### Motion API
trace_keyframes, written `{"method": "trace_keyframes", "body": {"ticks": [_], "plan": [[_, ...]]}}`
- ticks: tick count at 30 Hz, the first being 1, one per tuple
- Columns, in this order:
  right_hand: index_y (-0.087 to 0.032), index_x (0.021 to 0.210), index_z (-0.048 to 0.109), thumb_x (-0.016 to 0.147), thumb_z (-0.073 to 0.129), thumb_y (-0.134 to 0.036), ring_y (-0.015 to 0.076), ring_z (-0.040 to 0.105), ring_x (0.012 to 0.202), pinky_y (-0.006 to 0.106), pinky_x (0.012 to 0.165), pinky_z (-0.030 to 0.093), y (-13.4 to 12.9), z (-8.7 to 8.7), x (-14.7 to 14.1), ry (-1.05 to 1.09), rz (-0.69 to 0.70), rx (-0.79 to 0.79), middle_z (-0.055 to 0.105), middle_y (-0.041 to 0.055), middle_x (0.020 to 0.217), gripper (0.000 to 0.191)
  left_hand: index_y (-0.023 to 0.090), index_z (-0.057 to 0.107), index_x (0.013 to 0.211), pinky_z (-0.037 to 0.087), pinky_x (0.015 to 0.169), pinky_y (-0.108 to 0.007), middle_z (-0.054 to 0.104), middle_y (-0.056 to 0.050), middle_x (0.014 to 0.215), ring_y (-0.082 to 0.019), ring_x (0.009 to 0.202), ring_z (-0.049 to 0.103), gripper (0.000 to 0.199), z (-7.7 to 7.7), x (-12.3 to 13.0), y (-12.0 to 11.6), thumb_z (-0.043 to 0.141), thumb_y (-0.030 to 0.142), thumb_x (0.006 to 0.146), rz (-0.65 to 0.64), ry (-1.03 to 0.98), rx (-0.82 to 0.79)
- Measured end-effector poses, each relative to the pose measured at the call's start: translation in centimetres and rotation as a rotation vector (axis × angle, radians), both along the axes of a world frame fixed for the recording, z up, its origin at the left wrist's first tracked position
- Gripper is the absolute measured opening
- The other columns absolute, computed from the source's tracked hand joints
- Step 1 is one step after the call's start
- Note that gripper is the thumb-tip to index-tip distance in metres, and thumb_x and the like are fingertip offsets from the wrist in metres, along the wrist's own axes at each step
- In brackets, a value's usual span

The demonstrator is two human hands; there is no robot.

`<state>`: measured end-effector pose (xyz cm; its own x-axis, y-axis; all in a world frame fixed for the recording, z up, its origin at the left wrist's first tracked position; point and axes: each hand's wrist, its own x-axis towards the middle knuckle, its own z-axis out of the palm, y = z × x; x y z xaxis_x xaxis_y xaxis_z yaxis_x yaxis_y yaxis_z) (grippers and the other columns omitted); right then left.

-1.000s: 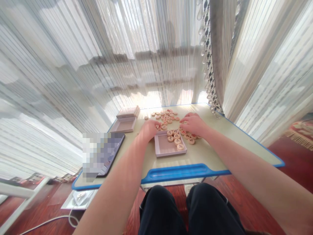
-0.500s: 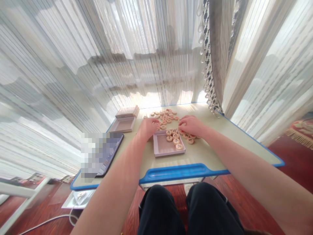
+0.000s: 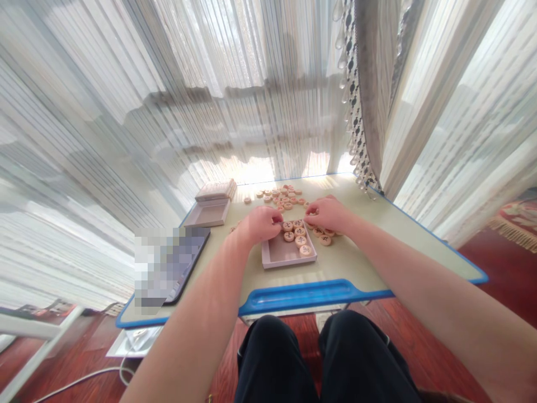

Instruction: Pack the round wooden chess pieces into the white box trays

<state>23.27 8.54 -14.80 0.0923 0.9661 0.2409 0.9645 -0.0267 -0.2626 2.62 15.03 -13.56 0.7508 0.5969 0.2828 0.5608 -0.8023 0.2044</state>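
Observation:
A shallow open box (image 3: 283,258) stands near the front of the table, with several round Chinese chess pieces (image 3: 300,241) laid flat along its right side and back. My left hand (image 3: 262,224) is over the box's back left corner, fingers curled together; whatever they hold is hidden. Just beyond the back right corner, my right hand (image 3: 329,214) has thumb and fingers closed among pieces beside the box. What is in that pinch is also hidden. Loose dark-marked pieces (image 3: 325,240) lie below the right hand, outside the box.
More loose pieces (image 3: 287,200) are scattered toward the back of the table. At the left are an empty box part (image 3: 208,213), a pale closed-looking box (image 3: 215,190) and a dark tablet (image 3: 188,263), partly blurred. A blue tray edge (image 3: 302,296) runs along the front.
My left hand has moved right, from behind the box's left corner to over it, and its fingers are more curled. My right hand has barely moved.

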Motion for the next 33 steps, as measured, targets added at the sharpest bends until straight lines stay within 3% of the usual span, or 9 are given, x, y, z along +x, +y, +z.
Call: {"method": "trace_keyframes", "body": {"ticks": [6, 10, 14, 33], "plan": [[-0.021, 0.077, 0.071, 0.069, 0.060, -0.036, 0.0222, 0.054, 0.086, 0.032, 0.079, 0.042, -0.1, 0.1, -0.3, 0.069, 0.039, 0.138, 0.066, 0.0044, 0.085, 0.020, 0.019, 0.068, 0.074, 0.043, 0.065, -0.023, 0.066, -0.001, 0.077, -0.015, 0.072, 0.056, 0.022, -0.5, 0.0, 0.7, 0.047, 0.019, 0.066, 0.012, -0.015, -0.007], [-0.022, 0.082, 0.070, 0.071, 0.063, -0.035, 0.0212, 0.054, 0.093, 0.033, 0.085, 0.042, -0.7, 0.2, -1.4, 0.155, 0.264, 0.289, 0.064, 0.0045, 0.091, 0.019, 0.020, 0.069, 0.076, 0.043, 0.066, -0.023, 0.066, -0.001, 0.077, -0.015, 0.072, 0.056, 0.022, -0.7, -0.2, 1.1, 0.048, 0.021, 0.068, 0.041, -0.042, 0.003], [-0.024, 0.088, 0.071, 0.073, 0.063, -0.034, 0.0211, 0.053, 0.095, 0.035, 0.088, 0.041, -1.4, 0.0, -3.0, 0.132, 0.442, 0.329, 0.062, 0.0051, 0.095, 0.020, 0.020, 0.070, 0.077, 0.043, 0.066, -0.023, 0.066, -0.001, 0.076, -0.015, 0.073, 0.057, 0.023, -0.6, -0.2, 1.1, 0.048, 0.020, 0.069, 0.030, -0.041, 0.024], [-0.025, 0.085, 0.071, 0.072, 0.061, -0.030, 0.0210, 0.053, 0.092, 0.036, 0.090, 0.039, -1.4, -0.4, -3.5, 0.051, 0.468, 0.252, 0.060, 0.0042, 0.097, 0.017, 0.018, 0.069, 0.076, 0.044, 0.068, -0.024, 0.067, -0.003, 0.077, -0.016, 0.074, 0.057, 0.022, 0.1, 0.3, -0.1, 0.049, 0.019, 0.070, -0.029, -0.012, 0.002]]}}
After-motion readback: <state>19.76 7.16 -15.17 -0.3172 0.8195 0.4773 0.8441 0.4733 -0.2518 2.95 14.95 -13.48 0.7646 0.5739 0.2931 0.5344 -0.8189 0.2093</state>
